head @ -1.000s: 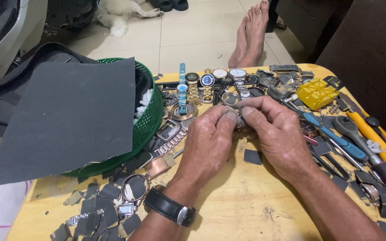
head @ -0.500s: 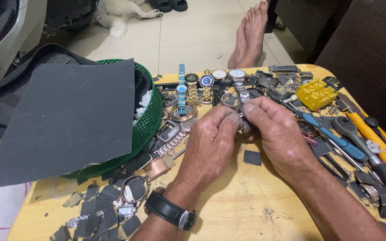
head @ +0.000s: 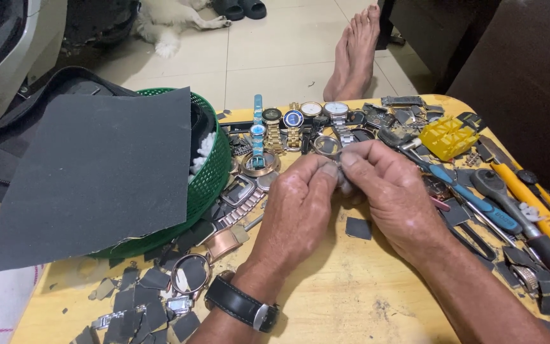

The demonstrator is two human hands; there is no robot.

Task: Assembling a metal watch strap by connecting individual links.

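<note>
— Head view: what had the hands got hold of at the middle of the frame?

— Both were pinched together over the wooden table point(head: 351, 299). The left hand point(head: 300, 207) and the right hand point(head: 393, 191) met fingertip to fingertip, curled tight round a small metal part point(head: 340, 167) that barely showed between them; I could not tell what kind of part it was. A black-strapped wristwatch point(head: 243, 306) sat on the left wrist.

— And what lay around them?

— Plenty. A row of wristwatches point(head: 297, 121) ran along the far edge of the table, just above the hands, with a teal-strapped watch point(head: 258, 137) at its left end. Left of the hands, a bare watch case point(head: 238, 189) and a metal bracelet point(head: 242, 210) lay near the green plastic basket point(head: 214, 178), and a big sheet of dark sandpaper point(head: 97, 172) covered most of that basket in the left half of the frame.

— Anything crowding the right side?

— Tools: a yellow plastic watch holder point(head: 450, 137) in the upper right, a blue-handled tool point(head: 479, 204) just beside the right hand, and a yellow utility knife point(head: 536, 210) near the edge. Cut sandpaper scraps point(head: 141, 306) littered the lower left, and one small square point(head: 358, 227) lay under the right wrist. A bare foot point(head: 354, 54) rested on the tiled floor beyond the table.
</note>
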